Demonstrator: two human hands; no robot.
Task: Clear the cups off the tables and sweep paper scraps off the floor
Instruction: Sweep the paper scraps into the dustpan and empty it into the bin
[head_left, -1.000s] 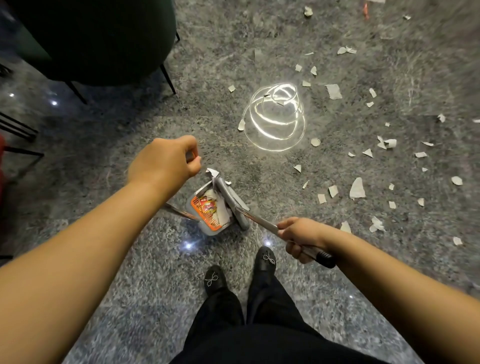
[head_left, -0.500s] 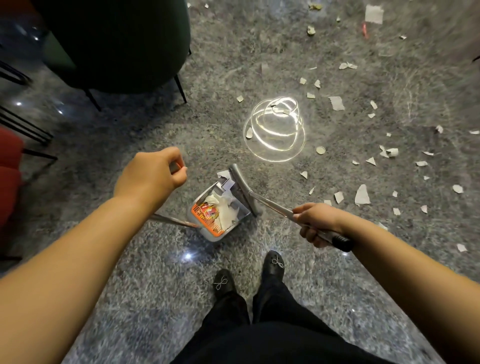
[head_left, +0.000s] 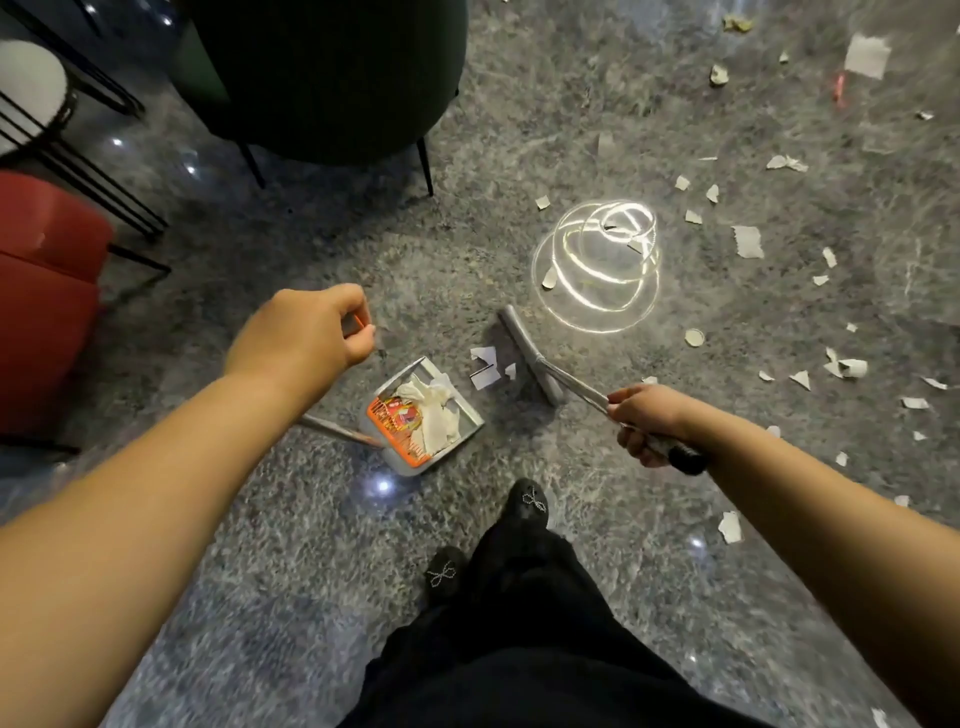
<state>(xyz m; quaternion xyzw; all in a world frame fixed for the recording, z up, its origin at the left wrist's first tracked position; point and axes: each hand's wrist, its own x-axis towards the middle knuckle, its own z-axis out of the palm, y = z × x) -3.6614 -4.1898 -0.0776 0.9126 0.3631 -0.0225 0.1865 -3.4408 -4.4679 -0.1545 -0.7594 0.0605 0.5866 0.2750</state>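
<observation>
Since the earlier frames the grey broom head (head_left: 530, 354) has drawn away from the grey long-handled dustpan (head_left: 423, 415); a gap now lies between them, holding a few white paper scraps (head_left: 484, 370) on the floor. Dustpan sits on the grey speckled floor (head_left: 519, 156), just ahead of the person's black shoes (head_left: 530, 501), and holds crumpled white paper plus an orange printed wrapper (head_left: 397, 421). Right hand (head_left: 647, 423) is clenched round the broom's silver handle, near its black end grip. Left hand (head_left: 306, 335) is curled round the top of the dustpan handle; only a sliver of the handle shows there. More torn white scraps lie scattered to the right. A bright ring-shaped light reflection (head_left: 597, 270) sits just beyond the broom head. A dark green chair (head_left: 327, 78) stands farther back, and a red seat (head_left: 47, 291) lies at left.
</observation>
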